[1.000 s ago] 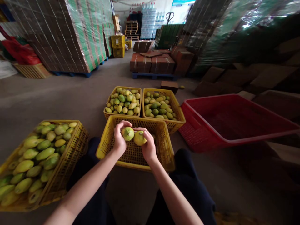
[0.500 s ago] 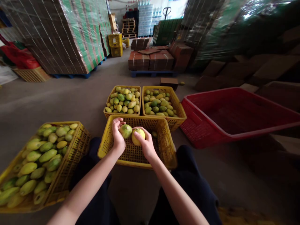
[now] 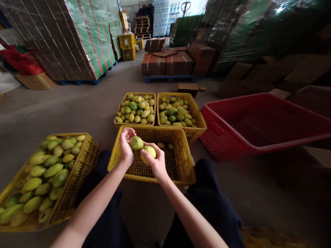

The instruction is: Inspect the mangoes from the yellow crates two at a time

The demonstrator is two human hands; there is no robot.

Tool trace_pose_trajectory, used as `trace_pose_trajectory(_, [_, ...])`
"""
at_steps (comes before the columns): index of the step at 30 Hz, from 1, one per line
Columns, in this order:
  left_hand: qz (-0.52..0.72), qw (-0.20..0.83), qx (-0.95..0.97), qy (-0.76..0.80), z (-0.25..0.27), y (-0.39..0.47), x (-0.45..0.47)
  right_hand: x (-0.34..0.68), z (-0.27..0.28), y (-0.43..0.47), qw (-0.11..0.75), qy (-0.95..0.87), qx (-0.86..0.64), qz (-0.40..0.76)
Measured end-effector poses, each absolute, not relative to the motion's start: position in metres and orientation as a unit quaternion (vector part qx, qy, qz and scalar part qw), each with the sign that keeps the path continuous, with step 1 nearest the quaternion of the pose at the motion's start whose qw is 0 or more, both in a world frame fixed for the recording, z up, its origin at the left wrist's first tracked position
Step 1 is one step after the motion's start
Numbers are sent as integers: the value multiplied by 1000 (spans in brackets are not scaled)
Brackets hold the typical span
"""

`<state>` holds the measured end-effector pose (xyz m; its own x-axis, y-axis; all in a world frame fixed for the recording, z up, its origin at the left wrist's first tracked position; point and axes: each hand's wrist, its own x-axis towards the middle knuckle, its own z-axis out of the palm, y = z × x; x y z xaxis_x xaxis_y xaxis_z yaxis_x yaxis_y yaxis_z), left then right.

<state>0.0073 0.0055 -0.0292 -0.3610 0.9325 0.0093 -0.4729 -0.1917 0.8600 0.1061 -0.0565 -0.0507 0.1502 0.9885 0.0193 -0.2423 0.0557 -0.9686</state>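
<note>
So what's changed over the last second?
Both hands shifted a little left over the near crate: left hand with the green lemon, right hand with the yellow lemon. Two loose lemons in that crate now show more clearly. Neither held lemon was let go. The fruit-filled crates and red crate stayed put.

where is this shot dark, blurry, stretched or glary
Head view: glare on the plastic wrap at upper right; head view: lower-right corner dark and blurred; head view: red crate looks stretched toward the right edge; head view: held lemons fairly clear.
</note>
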Motion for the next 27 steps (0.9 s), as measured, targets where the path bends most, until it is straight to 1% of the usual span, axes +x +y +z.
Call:
trace_pose_trajectory(3, [714, 499, 291, 395, -32, 1, 9, 109, -48, -59, 612, -445, -465, 459])
trace_pose_trajectory(8, [720, 488, 283, 405, -30, 2, 10, 98, -51, -65, 627, -463, -472, 413])
trace_pose_trajectory(11, [727, 466, 262, 432, -34, 5, 13, 88, -56, -68, 631, -441, -495, 403])
trace_pose_trajectory(15, [701, 508, 230, 445, -43, 4, 17, 85, -59, -68, 625, -409, -521, 413])
trace_pose_trajectory(18, [665, 568, 190, 446, -47, 4, 18, 93, -55, -62, 621, -374, -520, 451])
trace_pose_trajectory(22, [516, 704, 29, 486, -51, 7, 19, 117, -46, -44, 610, -227, -493, 577])
trace_pose_trajectory(24, [476, 732, -36, 486, -55, 9, 21, 131, -44, -32, 593, -160, -472, 633])
trace_pose_trajectory(27, [488, 741, -65, 456, -59, 11, 23, 146, -49, -19, 567, -109, -466, 671])
